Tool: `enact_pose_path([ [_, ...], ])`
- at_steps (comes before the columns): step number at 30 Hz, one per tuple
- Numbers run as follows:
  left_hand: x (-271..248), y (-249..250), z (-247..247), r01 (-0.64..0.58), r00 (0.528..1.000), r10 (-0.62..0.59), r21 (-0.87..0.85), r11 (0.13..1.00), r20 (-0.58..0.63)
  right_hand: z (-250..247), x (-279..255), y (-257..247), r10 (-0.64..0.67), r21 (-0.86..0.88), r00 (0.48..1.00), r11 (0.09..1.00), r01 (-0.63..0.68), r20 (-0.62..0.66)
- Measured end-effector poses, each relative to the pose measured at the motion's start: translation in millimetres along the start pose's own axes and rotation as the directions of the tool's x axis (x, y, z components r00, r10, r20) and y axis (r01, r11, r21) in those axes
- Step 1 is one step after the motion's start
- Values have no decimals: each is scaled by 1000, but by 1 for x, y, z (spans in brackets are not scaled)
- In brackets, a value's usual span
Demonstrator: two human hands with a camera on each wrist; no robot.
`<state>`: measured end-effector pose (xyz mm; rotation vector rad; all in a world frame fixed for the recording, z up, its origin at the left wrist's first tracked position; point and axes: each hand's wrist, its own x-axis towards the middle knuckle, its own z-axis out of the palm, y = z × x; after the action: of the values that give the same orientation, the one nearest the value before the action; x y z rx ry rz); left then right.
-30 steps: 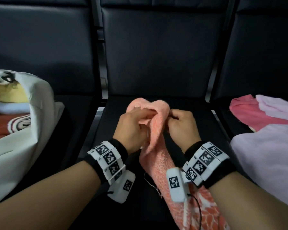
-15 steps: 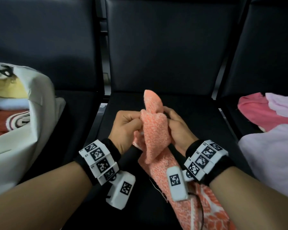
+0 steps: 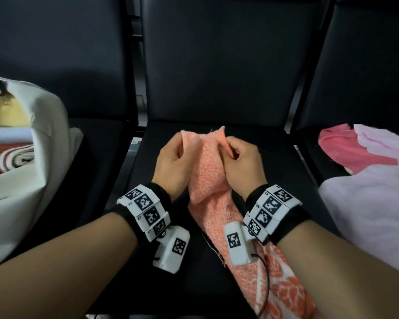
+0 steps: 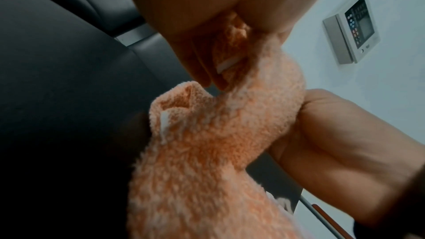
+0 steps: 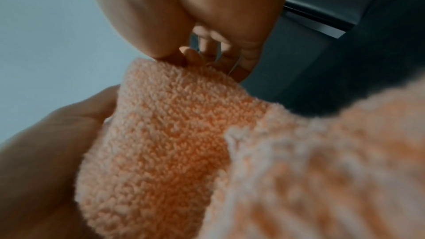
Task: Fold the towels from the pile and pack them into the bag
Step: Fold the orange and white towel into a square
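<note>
Centre of the frame, left hand (image 3: pixel 173 162) and right hand (image 3: pixel 241 165) each pinch a top corner of the orange towel (image 3: pixel 207 180), fingers curled tight.

Three black seats (image 3: pixel 217 261) are standing side by side. An orange towel (image 3: pixel 219 217) is trailing over the middle seat, a white bag (image 3: pixel 28 180) is sitting on the left seat, and pink and lilac towels (image 3: pixel 364 192) are lying piled on the right seat.

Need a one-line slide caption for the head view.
Both hands, left hand and right hand, pinch the orange towel's top edge over the black seat.
</note>
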<state>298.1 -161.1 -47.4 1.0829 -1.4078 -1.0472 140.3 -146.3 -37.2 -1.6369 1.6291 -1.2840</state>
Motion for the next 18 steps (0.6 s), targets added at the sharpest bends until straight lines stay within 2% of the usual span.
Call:
enact_pose_path([
  [3,-1,-1,-1,19,997,-8,142,990,-79,4,-2,-4,-34,-8,999,999,34,4],
  [7,-4,-2,-1,-19,991,36,126,992,-130,4,-3,-5,-53,2,999,999,53,-5],
  [13,-3,1,-6,-46,994,52,64,997,-97,5,-2,-7,-129,61,991,990,130,-27],
  [16,-1,4,-8,1,1000,-1,0,1000,-22,4,-2,-9,-138,106,990,984,141,-35],
  [18,2,7,-8,71,997,-71,-131,989,5,3,-1,-8,-142,93,988,985,147,-57],
])
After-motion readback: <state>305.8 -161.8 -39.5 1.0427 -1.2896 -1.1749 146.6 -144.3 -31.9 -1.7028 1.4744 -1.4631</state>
